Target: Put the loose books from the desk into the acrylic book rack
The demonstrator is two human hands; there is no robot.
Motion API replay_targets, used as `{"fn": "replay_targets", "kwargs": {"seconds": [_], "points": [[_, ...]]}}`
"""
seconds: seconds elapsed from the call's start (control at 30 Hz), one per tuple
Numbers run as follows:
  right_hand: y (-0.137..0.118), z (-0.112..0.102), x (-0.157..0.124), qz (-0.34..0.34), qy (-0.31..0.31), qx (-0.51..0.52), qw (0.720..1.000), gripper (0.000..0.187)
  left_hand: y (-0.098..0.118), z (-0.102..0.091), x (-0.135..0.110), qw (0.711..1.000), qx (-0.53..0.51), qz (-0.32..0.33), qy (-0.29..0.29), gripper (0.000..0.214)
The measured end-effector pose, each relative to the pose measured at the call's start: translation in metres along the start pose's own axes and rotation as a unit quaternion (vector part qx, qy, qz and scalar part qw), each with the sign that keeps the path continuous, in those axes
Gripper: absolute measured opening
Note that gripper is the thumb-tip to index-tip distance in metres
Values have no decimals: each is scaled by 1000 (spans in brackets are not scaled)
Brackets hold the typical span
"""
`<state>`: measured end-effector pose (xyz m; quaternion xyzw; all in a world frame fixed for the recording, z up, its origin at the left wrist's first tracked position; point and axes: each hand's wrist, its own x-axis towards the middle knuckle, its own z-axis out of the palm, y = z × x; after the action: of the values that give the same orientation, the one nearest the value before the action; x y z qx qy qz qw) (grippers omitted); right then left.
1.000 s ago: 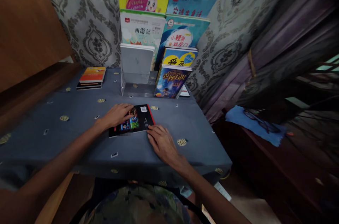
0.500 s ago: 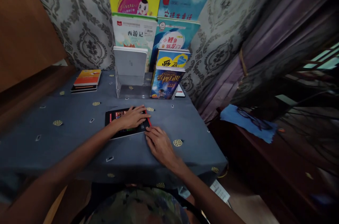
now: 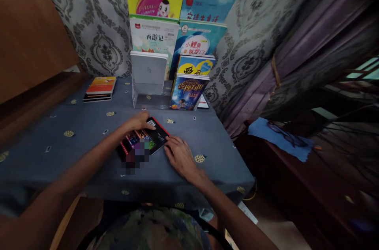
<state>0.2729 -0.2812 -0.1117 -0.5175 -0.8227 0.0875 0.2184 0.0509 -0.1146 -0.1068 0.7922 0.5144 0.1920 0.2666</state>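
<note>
A black book [image 3: 158, 133] with a red spine edge lies askew on the table, its cover showing colourful pictures and a small white barcode label. At its far edge, my left hand [image 3: 139, 121] is closed on it, with the thumb across the cover and the other fingers around the edge, partly hidden. My right hand [image 3: 180, 156] rests on the cloth at the book's right corner. Its fingers are bent together, with the fingertips on that corner. A blurred patch covers the near part of the cover.
Behind the book stands a clear acrylic rack [image 3: 151, 102] with several upright books, including a blue book [image 3: 188, 91] and a grey-backed book [image 3: 149, 69]. A small stack with an orange book [image 3: 102, 85] lies far left. Glasses [image 3: 282, 133] rest on a blue cloth [image 3: 260, 131] at right.
The black book has turned clockwise, its left end swinging toward me. My left hand has gone from lying across the cover to gripping the far edge. My right hand has barely moved.
</note>
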Motion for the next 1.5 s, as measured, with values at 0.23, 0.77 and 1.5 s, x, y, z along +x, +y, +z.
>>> {"fn": "replay_targets", "kwargs": {"seconds": [0.23, 0.77, 1.5], "points": [[-1, 1, 39, 37, -14, 5, 999, 17, -17, -2, -14, 983, -175, -44, 27, 33], [18, 28, 29, 8, 25, 11, 1000, 49, -16, 9, -32, 928, -348, -116, 58, 37], [22, 45, 51, 163, 41, 547, 820, 41, -9, 11, -83, 890, -436, -77, 109, 64]]}}
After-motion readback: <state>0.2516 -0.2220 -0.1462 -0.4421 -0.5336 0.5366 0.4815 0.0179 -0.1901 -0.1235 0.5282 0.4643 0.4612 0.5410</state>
